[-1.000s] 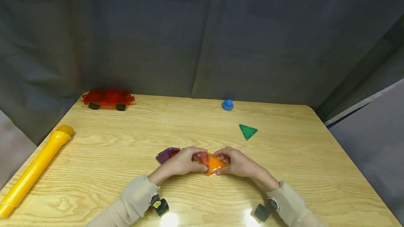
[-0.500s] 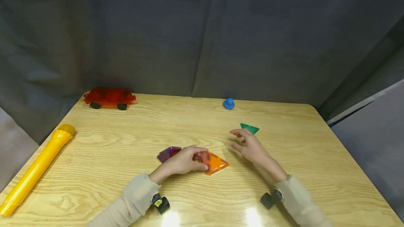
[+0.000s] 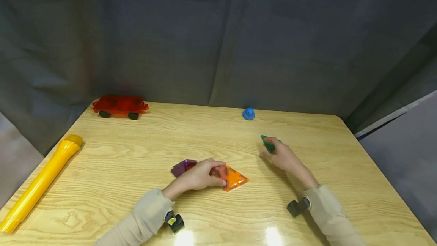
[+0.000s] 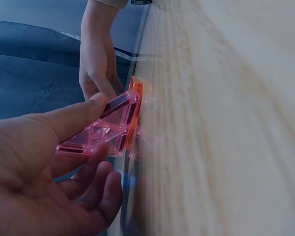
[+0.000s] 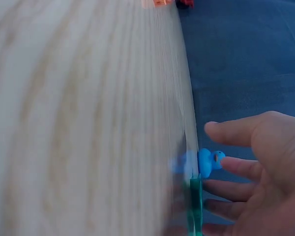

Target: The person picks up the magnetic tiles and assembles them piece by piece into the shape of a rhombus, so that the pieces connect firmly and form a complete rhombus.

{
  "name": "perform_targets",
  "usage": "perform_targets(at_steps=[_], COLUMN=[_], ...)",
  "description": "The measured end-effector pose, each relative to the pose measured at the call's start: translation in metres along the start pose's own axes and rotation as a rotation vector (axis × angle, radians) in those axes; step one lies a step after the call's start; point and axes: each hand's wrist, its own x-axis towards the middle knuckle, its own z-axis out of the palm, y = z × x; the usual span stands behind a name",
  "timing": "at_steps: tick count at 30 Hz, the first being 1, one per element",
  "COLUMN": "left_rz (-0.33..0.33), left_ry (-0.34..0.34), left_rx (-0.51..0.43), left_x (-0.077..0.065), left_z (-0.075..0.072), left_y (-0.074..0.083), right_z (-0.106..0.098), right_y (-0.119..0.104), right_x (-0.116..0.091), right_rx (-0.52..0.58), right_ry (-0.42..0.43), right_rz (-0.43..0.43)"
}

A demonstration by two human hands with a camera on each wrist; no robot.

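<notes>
My left hand (image 3: 199,175) pinches a see-through pink triangular magnetic tile (image 4: 119,118) between thumb and fingers, low over the table. Against the pink tile's far side sits an orange triangular magnetic tile (image 3: 235,179), its tip pointing right. My right hand (image 3: 286,159) is over at a green triangular magnetic tile (image 3: 268,147), partly covering it in the head view. In the right wrist view its fingers spread beside the green tile's edge, with the thumb held apart. Purple and red tiles (image 3: 179,168) lie left of my left hand, partly hidden behind it.
A blue rubber duck (image 3: 249,114) sits near the table's back edge. At the back left stands a red wheeled toy car base (image 3: 119,105). The long yellow toy microphone (image 3: 41,185) lies along the left edge. Dark curtain (image 3: 177,41) hangs behind the wooden table (image 3: 136,143).
My right hand has let go of the orange tile and moved right and away to the green tile. The left hand has kept its pinch on the pink tile.
</notes>
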Motion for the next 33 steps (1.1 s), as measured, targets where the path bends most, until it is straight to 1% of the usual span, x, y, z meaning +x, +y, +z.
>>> perform_targets(at_steps=[4,9,13,18,24,28,30,33], left_rz=[0.001,0.002,0.002,0.000,-0.001,0.002,0.003,0.004], left_ry=[0.000,0.002,0.005,0.001,0.000,0.002,0.002,0.000], left_rx=[0.007,0.010,0.009,0.011,0.013,0.020,0.020,0.015], left_x=[0.001,0.000,0.000,-0.001,-0.001,-0.001,-0.001,-0.001], left_z=[0.000,0.001,0.001,0.001,0.000,0.000,0.000,0.000], left_y=[-0.001,-0.002,-0.002,-0.001,-0.001,-0.001,-0.001,0.000], right_z=[0.000,0.002,0.005,0.010,0.015,0.018,0.018,0.017], right_y=[0.002,0.000,-0.007,-0.013,-0.020,-0.024,-0.024,-0.020], right_x=[-0.001,-0.004,-0.012,-0.024,-0.035,-0.040,-0.042,-0.041], right_rx=[-0.011,-0.010,0.006,0.030,0.034,0.035,0.024,0.020], right_ry=[-0.025,-0.041,-0.057,-0.074,-0.084,-0.102,-0.090,-0.033], right_rz=[-0.013,0.003,0.002,-0.026,-0.048,-0.048,-0.061,-0.069])
